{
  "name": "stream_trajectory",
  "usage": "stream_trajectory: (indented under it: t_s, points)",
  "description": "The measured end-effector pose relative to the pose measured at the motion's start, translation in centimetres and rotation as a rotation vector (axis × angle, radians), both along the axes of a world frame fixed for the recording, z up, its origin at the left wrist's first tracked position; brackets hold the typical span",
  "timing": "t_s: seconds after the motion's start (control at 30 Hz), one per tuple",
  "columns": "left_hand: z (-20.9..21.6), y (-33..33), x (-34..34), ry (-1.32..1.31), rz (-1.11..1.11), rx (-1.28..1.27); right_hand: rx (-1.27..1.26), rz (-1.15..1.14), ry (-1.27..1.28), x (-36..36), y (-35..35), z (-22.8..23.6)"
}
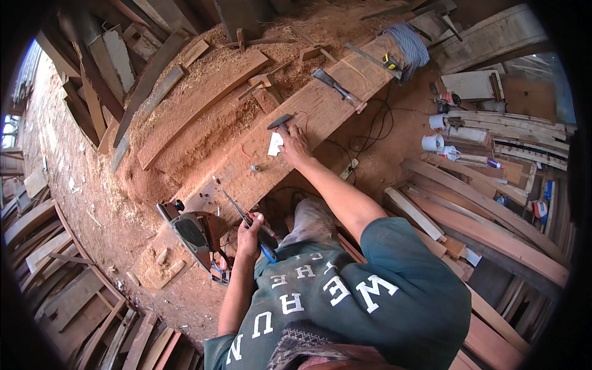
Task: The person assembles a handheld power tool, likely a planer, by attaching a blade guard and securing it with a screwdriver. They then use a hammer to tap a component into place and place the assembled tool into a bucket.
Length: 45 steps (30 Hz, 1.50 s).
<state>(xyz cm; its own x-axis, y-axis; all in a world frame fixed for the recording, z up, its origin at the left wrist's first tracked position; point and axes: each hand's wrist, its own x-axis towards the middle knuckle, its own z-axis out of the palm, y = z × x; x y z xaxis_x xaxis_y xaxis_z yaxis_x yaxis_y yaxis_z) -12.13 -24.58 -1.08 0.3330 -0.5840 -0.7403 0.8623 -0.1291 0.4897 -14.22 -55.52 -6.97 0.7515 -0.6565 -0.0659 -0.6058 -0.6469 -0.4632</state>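
Observation:
In my left hand (248, 237), closed near my body, is a long tapering metal tool (233, 202) with its pointed end toward the bench. A blue handle (269, 253) shows below that fist; whether it belongs to the same tool is unclear. My right hand (296, 147) is closed around a hammer just below its dark head (280, 121), over the wooden bench plank (271, 163). Beside its fingers lies a white piece of paper (275, 143). A small metal piece (254, 168) rests on the plank nearby.
A dark power tool (192, 234) sits at the plank's near left end. Farther along lie a chisel-like tool (336, 86), a yellow tape measure (390, 61) and a striped cloth (407, 49). Cables (370, 132) loop on the ground. Stacked boards (493, 216) stand right; sawdust (203, 111) spreads left.

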Motion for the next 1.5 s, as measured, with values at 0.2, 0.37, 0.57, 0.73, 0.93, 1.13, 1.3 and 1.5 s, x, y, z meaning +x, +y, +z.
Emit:
stream_trajectory:
  t_s: [0.2, 0.37, 0.57, 0.73, 0.93, 1.13, 1.3, 1.5]
  points:
    - [0.8, -0.4, 1.1, -0.037, 0.001, 0.045, 0.165, -0.088, 0.029, 1.4, -0.6, -2.2]
    - [0.6, -0.9, 1.2, -0.033, -0.015, 0.077, 0.578, -0.495, -0.402, -3.3, -1.8, -5.2]
    - [-0.5, -3.0, -0.1, -0.046, -0.109, 0.057, 0.109, -0.246, -0.257, -4.9, -7.5, -4.3]
    - [-0.7, -8.2, -1.5, -0.065, -0.183, 0.071, 0.224, -0.121, -0.218, -1.4, -12.4, -2.3]
    - [-3.5, -14.3, -3.9, 0.098, -0.254, 0.09, 0.427, -0.217, -0.161, -2.6, -12.9, -2.2]
    - [-6.5, -18.3, -6.3, 0.093, -0.275, 0.002, 0.661, -0.372, -0.405, -7.6, -11.8, -1.7]
    - [-6.8, -20.8, -5.7, 0.079, -0.265, -0.005, 0.738, -0.472, -0.484, -16.6, -12.5, 3.5]
    - [-4.5, -23.8, -5.1, -0.113, -0.489, 0.074, 0.668, -0.567, -0.387, -29.3, -14.8, 8.4]
